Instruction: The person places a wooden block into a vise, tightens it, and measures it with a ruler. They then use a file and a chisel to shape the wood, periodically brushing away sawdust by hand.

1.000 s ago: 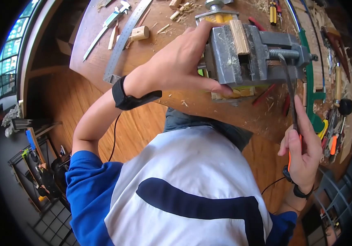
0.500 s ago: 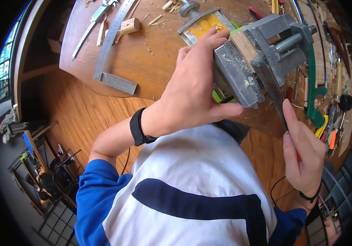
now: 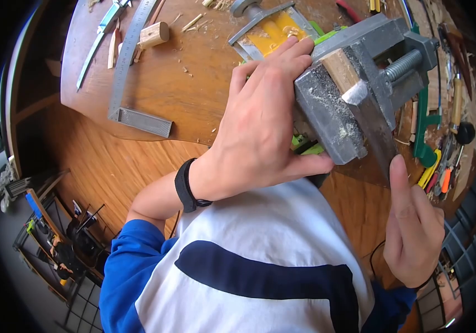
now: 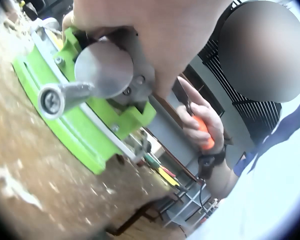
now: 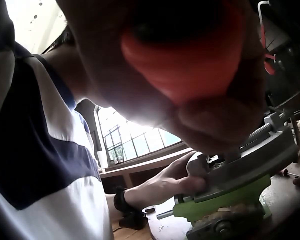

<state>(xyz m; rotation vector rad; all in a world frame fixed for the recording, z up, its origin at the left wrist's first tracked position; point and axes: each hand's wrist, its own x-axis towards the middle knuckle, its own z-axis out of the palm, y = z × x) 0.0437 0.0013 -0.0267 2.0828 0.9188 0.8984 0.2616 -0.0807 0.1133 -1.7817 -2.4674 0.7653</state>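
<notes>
In the head view a grey metal vise (image 3: 325, 105) clamps a small wood block (image 3: 340, 67). My left hand (image 3: 260, 125) grips the vise's left end, fingers on the far side and thumb on the near side. The right hand (image 3: 415, 238) holds a chisel (image 3: 375, 129), index finger stretched along its dark blade; the bright tip lies at the block's near end. Fingers curl round its orange handle (image 4: 204, 132) in the left wrist view, where the vise's green base (image 4: 60, 131) shows. The right wrist view shows the handle (image 5: 187, 67) close up.
Left on the wooden table lie a steel square (image 3: 143, 122), a caliper (image 3: 98, 53) and a short wood piece (image 3: 153, 34). A yellow-bedded clamp (image 3: 274, 36) stands behind the left hand. Right are a green-framed tool (image 3: 426, 119), several hand tools and shavings.
The vise has turned so that its screw end points up and right. My left hand has shifted round its end. The chisel tip has moved left from near the screw onto the block's end.
</notes>
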